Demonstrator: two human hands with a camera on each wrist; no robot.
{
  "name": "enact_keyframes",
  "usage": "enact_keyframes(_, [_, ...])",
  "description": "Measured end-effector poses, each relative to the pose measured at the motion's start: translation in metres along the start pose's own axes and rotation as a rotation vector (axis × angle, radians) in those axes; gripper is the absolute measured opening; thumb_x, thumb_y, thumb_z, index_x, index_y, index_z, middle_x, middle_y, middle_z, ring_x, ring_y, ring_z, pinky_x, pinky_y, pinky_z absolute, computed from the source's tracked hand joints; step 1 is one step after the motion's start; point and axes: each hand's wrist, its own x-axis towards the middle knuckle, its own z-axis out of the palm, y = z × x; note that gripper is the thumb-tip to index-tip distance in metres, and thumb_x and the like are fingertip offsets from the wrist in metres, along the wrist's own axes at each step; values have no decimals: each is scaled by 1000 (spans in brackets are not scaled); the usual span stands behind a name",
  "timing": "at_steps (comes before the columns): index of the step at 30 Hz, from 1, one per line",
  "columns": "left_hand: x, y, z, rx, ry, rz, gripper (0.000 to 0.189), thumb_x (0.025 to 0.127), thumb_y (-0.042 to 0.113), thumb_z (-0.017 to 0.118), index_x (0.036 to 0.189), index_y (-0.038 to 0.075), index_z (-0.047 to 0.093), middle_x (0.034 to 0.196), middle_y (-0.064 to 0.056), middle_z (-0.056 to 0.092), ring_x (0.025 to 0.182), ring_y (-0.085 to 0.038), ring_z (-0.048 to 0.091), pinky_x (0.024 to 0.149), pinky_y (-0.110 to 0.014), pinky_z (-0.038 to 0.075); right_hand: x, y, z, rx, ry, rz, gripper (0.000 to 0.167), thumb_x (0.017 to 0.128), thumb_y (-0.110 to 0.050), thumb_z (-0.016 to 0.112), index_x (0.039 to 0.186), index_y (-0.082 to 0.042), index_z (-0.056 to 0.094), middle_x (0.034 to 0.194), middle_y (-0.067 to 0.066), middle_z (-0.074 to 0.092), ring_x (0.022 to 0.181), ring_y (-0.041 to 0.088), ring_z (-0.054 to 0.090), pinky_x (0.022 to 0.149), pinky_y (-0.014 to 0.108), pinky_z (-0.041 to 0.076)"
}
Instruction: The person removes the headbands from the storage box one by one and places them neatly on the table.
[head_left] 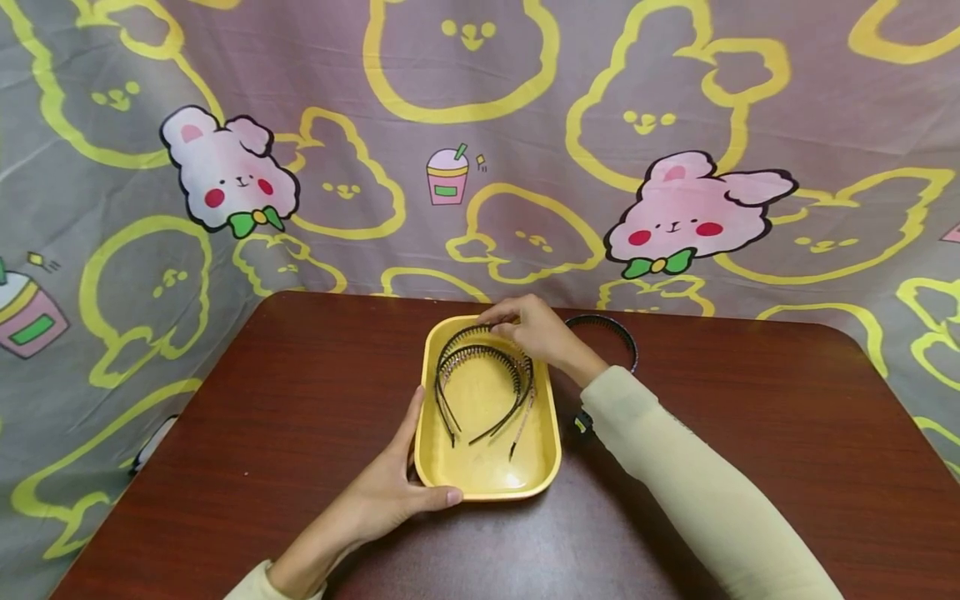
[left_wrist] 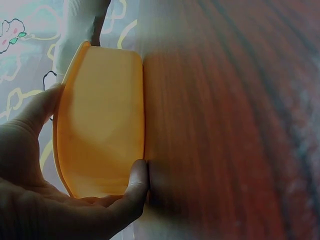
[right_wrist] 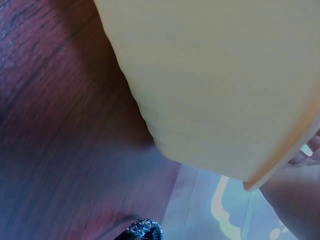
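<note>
Tabletop point(head_left: 300, 400): yellow tray point(head_left: 480, 408), headbands point(head_left: 480, 349) inside.

one table point(head_left: 285, 417), one tray point(head_left: 483, 477), two hands point(head_left: 378, 493), at least four headbands point(head_left: 480, 349).

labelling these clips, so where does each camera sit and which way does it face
Head: worn on the head, facing forward and down at the yellow tray, toothed headbands and rabbit-print cloth; left hand, right hand and sleeves show.
Left wrist: worn there, facing the tray's outer wall; left hand and right sleeve show.
Right wrist: worn there, facing the tray's outer side; part of the right hand shows.
Shared: both wrist views show tray, tabletop and cloth.
</note>
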Motion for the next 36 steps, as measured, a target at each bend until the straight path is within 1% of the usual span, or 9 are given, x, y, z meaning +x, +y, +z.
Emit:
enact_keyframes(4, [0,0,0,-6,-7,2,141,76,26,95,168,33,-11,177,-10,10,158,-30,23,128,-52,15,-1,-1,-4,10,-2,-5,27,103,-3,61,123,-8,78,127,12,75,103,25,65,78,32,49])
enact_keyframes(10, [0,0,1,-17,-9,2,141,76,25,95,169,30,-11,177,-10,8,157,-29,23,126,-50,17,-4,-7,-10,48,-10,-1,27,104,-2,58,122,-6,78,125,13,75,113,27,68,86,33,54])
enact_keyframes(15, [-1,1,1,-1,2,-2,140,76,26,95,169,32,-10,177,-10,10,154,-30,31,125,-51,21,-6,-11,-15,73,-19,22,28,105,-3,57,124,-6,77,129,13,74,106,32,65,82,34,50])
enact_keyframes(18, [-1,2,1,7,8,-7,140,76,26,95,169,31,-9,177,-9,12,153,-29,34,125,-50,22,-6,-12,-18,68,-19,18,29,105,-3,56,124,-7,77,129,13,73,108,27,65,84,34,51])
enact_keyframes(22, [-1,2,1,15,12,-8,140,75,27,95,169,30,-9,177,-9,13,153,-29,33,125,-50,22,-8,-13,-21,61,-11,3,30,105,-1,54,125,-7,77,128,13,74,105,22,64,84,33,50])
enact_keyframes(25, [-1,1,1,15,12,-3,140,75,27,95,169,30,-9,177,-9,12,154,-30,30,126,-51,21,-9,-14,-24,67,-7,2,31,105,0,54,125,-6,76,127,13,74,99,22,61,81,34,48])
enact_keyframes(29, [-2,1,1,16,15,-3,140,75,27,95,169,32,-9,176,-11,12,155,-32,29,127,-54,20,-12,-18,-28,79,-5,15,32,105,0,53,126,-6,76,129,14,73,99,23,59,81,33,48])
enact_keyframes(34, [-2,1,2,26,21,-8,140,75,28,96,169,33,-9,176,-12,13,155,-34,30,127,-55,20,-16,-22,-33,92,-11,23,32,105,0,53,127,-5,75,132,15,72,110,24,63,88,36,52])
enact_keyframes(36, [-2,1,2,24,19,-6,141,75,28,96,169,33,-9,176,-11,13,155,-34,30,127,-55,19,-17,-22,-35,99,-13,19,32,104,1,53,128,-3,74,132,16,71,117,26,64,93,38,53])
